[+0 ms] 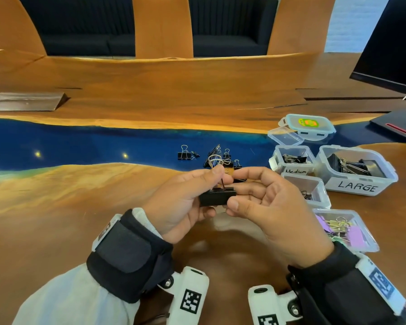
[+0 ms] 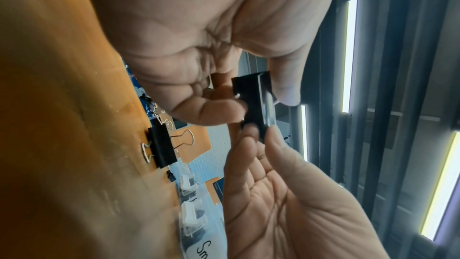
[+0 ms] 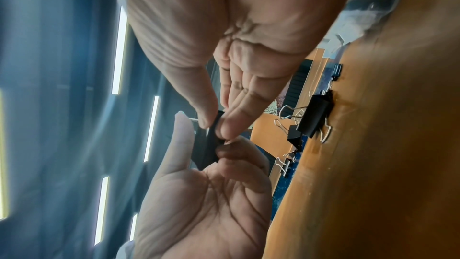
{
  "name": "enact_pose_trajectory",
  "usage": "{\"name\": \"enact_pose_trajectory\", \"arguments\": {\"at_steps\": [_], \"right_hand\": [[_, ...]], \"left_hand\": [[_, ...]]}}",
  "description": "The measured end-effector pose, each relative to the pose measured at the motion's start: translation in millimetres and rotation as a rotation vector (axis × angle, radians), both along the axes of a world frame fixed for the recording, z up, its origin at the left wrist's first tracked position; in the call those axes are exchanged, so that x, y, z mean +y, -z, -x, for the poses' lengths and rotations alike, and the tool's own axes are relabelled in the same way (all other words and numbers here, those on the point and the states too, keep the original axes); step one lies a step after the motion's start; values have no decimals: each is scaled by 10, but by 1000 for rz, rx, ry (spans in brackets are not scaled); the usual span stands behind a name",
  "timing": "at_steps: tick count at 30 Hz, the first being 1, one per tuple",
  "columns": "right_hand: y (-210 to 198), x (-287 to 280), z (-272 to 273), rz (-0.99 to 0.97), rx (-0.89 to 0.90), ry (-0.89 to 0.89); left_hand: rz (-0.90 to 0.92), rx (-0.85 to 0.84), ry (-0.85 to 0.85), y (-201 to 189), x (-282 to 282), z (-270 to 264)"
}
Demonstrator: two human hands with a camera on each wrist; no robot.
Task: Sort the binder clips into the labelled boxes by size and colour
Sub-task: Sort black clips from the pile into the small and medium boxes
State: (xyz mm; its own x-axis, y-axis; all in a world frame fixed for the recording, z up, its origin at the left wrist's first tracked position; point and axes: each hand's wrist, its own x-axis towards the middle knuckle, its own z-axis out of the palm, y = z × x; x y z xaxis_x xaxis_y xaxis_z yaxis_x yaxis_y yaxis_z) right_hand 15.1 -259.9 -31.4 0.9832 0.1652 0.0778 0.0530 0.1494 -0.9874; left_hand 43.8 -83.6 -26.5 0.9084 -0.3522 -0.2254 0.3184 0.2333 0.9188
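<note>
A large black binder clip (image 1: 217, 198) is held above the table between both hands. My left hand (image 1: 203, 184) grips its left end, thumb against the wire handles and fingers curled beneath. My right hand (image 1: 244, 191) pinches its right end between thumb and fingers. The left wrist view shows the same clip (image 2: 254, 103) and the right wrist view shows it (image 3: 206, 145) between fingertips. Several loose black clips (image 1: 220, 158) lie just beyond the hands. Clear boxes stand at the right: Medium (image 1: 275, 160), LARGE (image 1: 356, 187), a small-clip box (image 1: 324, 195) and a coloured-clip box (image 1: 370, 240).
A lidded clear box (image 1: 309, 125) and a loose lid (image 1: 284, 136) sit behind the Medium box. A dark monitor (image 1: 394, 48) and a black pad (image 1: 399, 125) occupy the far right. A black clip (image 2: 161, 145) lies on the wood near the hands.
</note>
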Motion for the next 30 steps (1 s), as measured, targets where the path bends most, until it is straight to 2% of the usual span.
{"name": "enact_pose_trajectory", "arguments": {"at_steps": [7,13,20,23,26,30], "right_hand": [[27,-2,16,128,-74,-6],[28,-23,17,164,-120,5],[-5,-60,-15,126,-148,183],[-165,-117,-15,252,-148,218],[-528,-321,-61,419,-202,292],[-1073,-799,-222,824,-238,318]], "left_hand": [[40,109,-62,-20,6,-28],[53,164,-57,-14,32,-47],[117,118,59,40,73,-45],[143,129,15,37,64,-57],[174,166,-50,47,80,-97],[176,194,-65,64,79,-102]]}}
